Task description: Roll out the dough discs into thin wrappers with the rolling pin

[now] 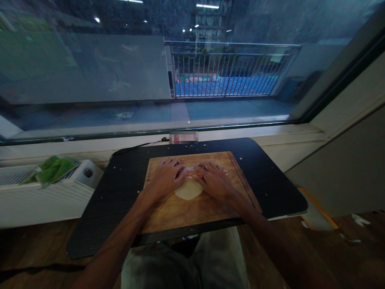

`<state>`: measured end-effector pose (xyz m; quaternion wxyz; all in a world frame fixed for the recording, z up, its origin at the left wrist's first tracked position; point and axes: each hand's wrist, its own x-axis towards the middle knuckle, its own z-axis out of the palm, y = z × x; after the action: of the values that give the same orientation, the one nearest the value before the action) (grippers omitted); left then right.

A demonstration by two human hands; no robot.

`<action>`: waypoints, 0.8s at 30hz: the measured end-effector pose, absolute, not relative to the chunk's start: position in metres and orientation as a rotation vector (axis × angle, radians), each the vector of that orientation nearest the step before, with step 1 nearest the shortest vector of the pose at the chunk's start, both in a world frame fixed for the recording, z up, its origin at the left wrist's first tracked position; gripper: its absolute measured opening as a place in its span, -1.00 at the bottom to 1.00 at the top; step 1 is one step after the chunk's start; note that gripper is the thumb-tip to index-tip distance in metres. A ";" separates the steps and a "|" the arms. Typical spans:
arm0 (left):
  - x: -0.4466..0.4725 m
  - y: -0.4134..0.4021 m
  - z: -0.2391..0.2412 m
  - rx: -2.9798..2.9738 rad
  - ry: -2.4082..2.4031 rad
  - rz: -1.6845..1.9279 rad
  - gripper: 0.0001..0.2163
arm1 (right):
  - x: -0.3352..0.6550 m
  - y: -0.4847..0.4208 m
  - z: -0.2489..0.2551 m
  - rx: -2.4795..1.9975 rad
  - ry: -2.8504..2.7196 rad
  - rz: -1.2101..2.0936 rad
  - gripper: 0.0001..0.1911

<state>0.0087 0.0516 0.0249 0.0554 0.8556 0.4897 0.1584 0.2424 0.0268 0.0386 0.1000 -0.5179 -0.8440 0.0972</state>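
Observation:
A flat round of pale dough [188,190] lies on a wooden board [192,210]. Across the far edge of the dough runs a thin rolling pin [192,173], mostly hidden under my hands. My left hand [167,176] lies flat on the pin's left part with its fingers stretched out. My right hand [214,180] lies flat on the right part, fingers also stretched out. The two hands nearly touch above the dough.
The board rests on a small black table [270,180] dotted with crumbs, in front of a large window [120,80]. A white radiator [45,196] with a green cloth [52,168] stands at the left. A cable [135,146] runs along the sill. My knees show below the table.

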 end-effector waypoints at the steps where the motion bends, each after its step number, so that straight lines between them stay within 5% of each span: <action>1: 0.008 0.051 0.025 2.596 1.485 0.482 -0.70 | 0.242 0.026 0.039 -1.539 -2.497 0.281 -0.58; 24: 0.009 0.052 0.024 2.593 1.462 0.475 -0.66 | 0.245 0.031 0.043 -1.520 -2.522 0.370 -0.57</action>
<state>0.0093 0.0522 0.0238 0.0637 0.8584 0.4840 0.1574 0.2447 0.0309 0.0435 0.0869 -0.5103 -0.8465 0.1243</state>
